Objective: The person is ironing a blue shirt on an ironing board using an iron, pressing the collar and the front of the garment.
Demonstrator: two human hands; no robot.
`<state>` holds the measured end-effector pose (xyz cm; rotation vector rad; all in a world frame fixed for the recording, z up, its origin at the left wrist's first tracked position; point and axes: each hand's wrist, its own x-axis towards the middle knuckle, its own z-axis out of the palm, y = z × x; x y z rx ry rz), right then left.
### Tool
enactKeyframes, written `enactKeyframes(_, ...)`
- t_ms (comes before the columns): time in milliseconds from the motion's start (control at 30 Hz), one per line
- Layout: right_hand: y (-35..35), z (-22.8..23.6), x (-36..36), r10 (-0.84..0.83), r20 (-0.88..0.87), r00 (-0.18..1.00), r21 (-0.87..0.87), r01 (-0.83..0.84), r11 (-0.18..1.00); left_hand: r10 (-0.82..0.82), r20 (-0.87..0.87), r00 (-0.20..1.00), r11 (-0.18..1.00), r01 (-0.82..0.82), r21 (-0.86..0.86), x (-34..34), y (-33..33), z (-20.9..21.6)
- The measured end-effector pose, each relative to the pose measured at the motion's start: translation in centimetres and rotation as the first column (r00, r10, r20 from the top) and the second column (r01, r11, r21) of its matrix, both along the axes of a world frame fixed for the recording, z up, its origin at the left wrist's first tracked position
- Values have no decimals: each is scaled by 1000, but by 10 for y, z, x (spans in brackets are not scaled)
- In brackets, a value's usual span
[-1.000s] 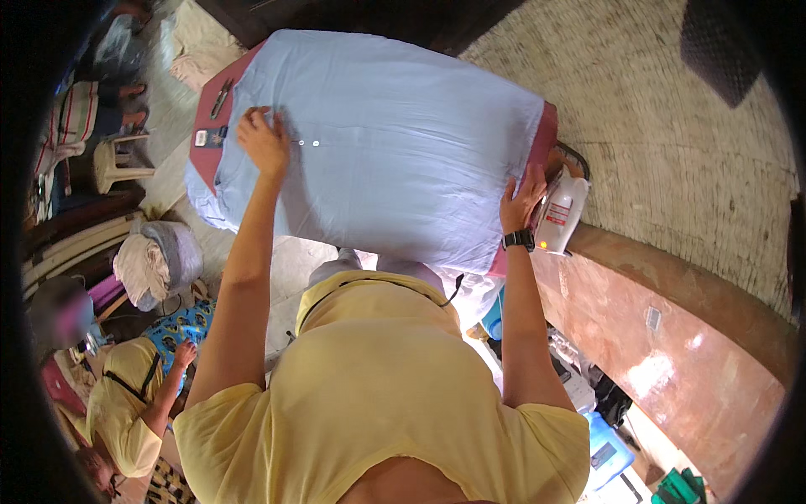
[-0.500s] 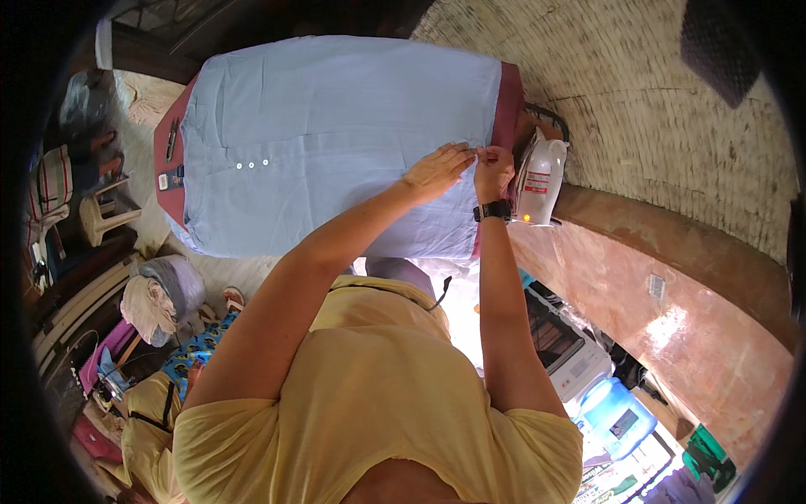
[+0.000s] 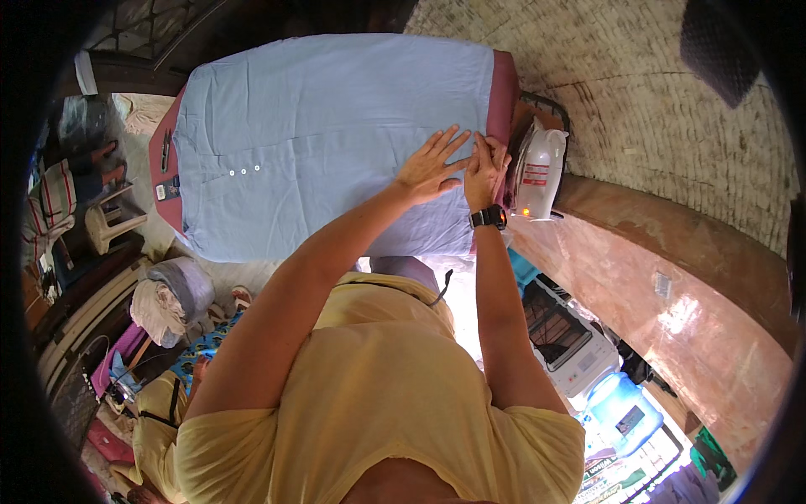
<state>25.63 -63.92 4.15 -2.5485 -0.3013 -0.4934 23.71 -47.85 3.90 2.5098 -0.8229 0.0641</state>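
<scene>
A light blue buttoned shirt lies spread over a maroon ironing board. Three small white buttons show toward its left part. My left hand rests flat on the cloth near the right end, fingers spread and holding nothing. Just beside it, my right hand presses on the shirt's right edge, its fingers stretched out and slightly apart. A dark watch is on that wrist. To the right of the board, a white iron with a lit orange light stands close to my right hand.
A rough stone wall and a reddish ledge bound the right side. Lower right are a white microwave and a blue water jug. At left stand a beige stool and a bundle of cloth; another person is lower left.
My right hand has let go of its pinch on the shirt's edge and opened out. My left hand has drawn slightly left, its fingers spreading. The shirt has shifted a little left in view.
</scene>
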Motion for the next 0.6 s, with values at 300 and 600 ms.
enactKeyframes(300, -49, 28, 20, 1, -1, 1000, -138, -1, 990, 1, 14, 1000, 991, -3, 131, -4, 1, -6)
enactKeyframes(600, -135, 51, 56, -418, -336, 844, -52, 427, 903, 5, -41, 999, 992, 0, 128, -2, -1, 2)
